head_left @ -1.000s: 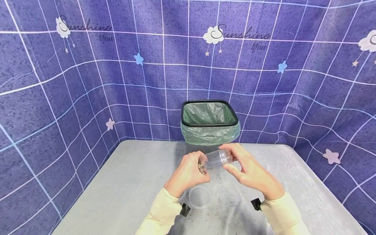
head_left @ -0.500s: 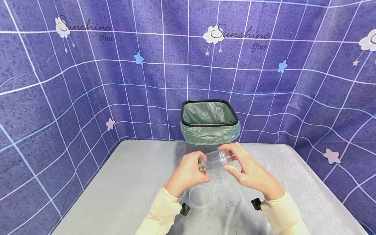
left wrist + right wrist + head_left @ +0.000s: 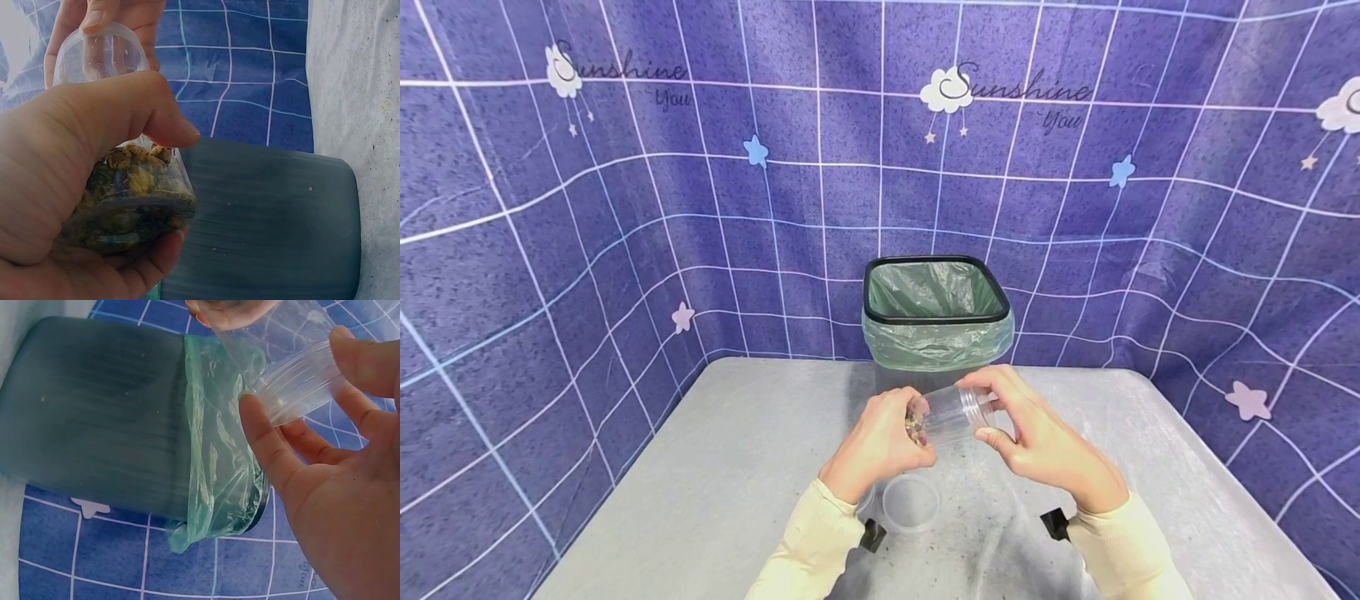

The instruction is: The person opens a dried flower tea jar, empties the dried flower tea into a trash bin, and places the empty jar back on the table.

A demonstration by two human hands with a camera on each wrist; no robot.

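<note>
A clear plastic jar (image 3: 946, 410) is held tilted sideways above the table, in front of the bin. My left hand (image 3: 882, 437) grips its base, where dried yellow-brown flower-like pieces (image 3: 139, 178) are gathered. The fingers of my right hand (image 3: 1037, 433) pinch the ribbed end (image 3: 300, 384) of the jar on the other side; in the right wrist view the thumb and fingers curl around that rim. A clear round lid-like disc (image 3: 911, 503) lies on the table below, and another clear round edge (image 3: 866, 499) is partly hidden by the left wrist.
Behind the hands stands a dark bin (image 3: 100, 419) lined with a green bag (image 3: 937, 343) under a black rim (image 3: 937, 320). Small dark specks dot the grey table (image 3: 760, 433). A blue gridded curtain (image 3: 820, 200) surrounds its back and sides.
Both hands and the jar stay almost in place. The right thumb has shifted very slightly at the ribbed end.
</note>
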